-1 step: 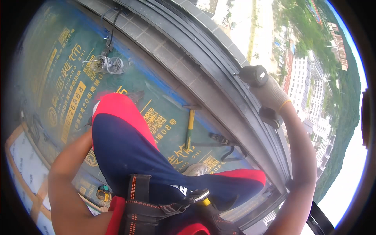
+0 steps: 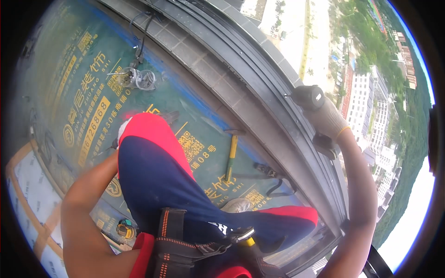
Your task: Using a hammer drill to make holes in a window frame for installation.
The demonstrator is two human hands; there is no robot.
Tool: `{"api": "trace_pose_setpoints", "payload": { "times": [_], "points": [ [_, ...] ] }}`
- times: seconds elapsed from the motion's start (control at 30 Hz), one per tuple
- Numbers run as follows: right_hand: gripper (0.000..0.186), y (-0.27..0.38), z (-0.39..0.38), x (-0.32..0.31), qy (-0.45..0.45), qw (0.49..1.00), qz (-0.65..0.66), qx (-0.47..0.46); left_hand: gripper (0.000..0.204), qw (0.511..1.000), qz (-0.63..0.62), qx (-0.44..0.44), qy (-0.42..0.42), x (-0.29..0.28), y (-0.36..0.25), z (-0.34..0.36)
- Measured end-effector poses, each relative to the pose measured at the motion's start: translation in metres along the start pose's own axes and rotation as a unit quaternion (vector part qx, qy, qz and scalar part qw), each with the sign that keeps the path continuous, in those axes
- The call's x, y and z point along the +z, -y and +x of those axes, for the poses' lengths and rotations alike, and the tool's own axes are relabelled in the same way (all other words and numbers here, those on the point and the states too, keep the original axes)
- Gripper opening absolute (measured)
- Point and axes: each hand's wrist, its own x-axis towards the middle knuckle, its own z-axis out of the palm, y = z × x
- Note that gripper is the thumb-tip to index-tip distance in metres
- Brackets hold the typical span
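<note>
My right hand (image 2: 330, 121), in a pale knit glove, is wrapped round the grip of a dark cordless drill (image 2: 308, 97). The drill is over the outer side of the dark metal window frame (image 2: 296, 116), its short bit pointing left toward the frame. Whether the bit touches metal is hard to make out. My left arm reaches down beside my bent knee (image 2: 148, 125). Only a pale bit of glove on my left hand (image 2: 123, 126) shows past the knee; its fingers are hidden. A small dark object (image 2: 111, 146) is close to that wrist.
Green printed floor covering (image 2: 97, 60) carries a hammer (image 2: 232, 157), clear plastic containers (image 2: 144, 79), a black strap with a buckle (image 2: 273, 178) and a yellow-black tool (image 2: 125, 229). A tiled ledge (image 2: 185, 41) runs along the frame. Beyond it is a high drop to buildings (image 2: 366, 97).
The whole view has shifted slightly, so floor, frame and hands appear a little further right and lower. The drill stays in my right hand beside the frame.
</note>
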Motion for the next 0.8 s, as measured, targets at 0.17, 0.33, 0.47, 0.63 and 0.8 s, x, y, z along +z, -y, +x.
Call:
{"api": "trace_pose_setpoints", "payload": {
  "times": [0.17,0.33,0.47,0.63,0.8],
  "points": [
    [0.038,0.01,-0.009,-0.005,0.001,0.999,-0.035,-0.007,0.043,1.0,0.004,0.011,0.02,0.008,0.001,0.002],
    [0.038,0.013,-0.008,-0.005,0.001,1.0,-0.011,-0.028,0.043,1.0,0.009,0.004,0.026,0.004,0.006,-0.003],
    [0.036,0.018,-0.009,-0.009,0.004,1.0,0.004,0.007,0.043,1.0,0.012,0.004,0.029,0.004,0.004,-0.003],
    [0.033,0.007,0.004,-0.002,0.005,0.999,-0.031,0.014,0.044,0.999,0.018,-0.004,0.032,0.004,0.004,-0.002],
    [0.034,0.009,0.01,-0.012,0.048,0.998,-0.04,-0.006,0.044,0.999,0.029,-0.021,0.038,0.006,0.003,-0.007]
  ]
}}
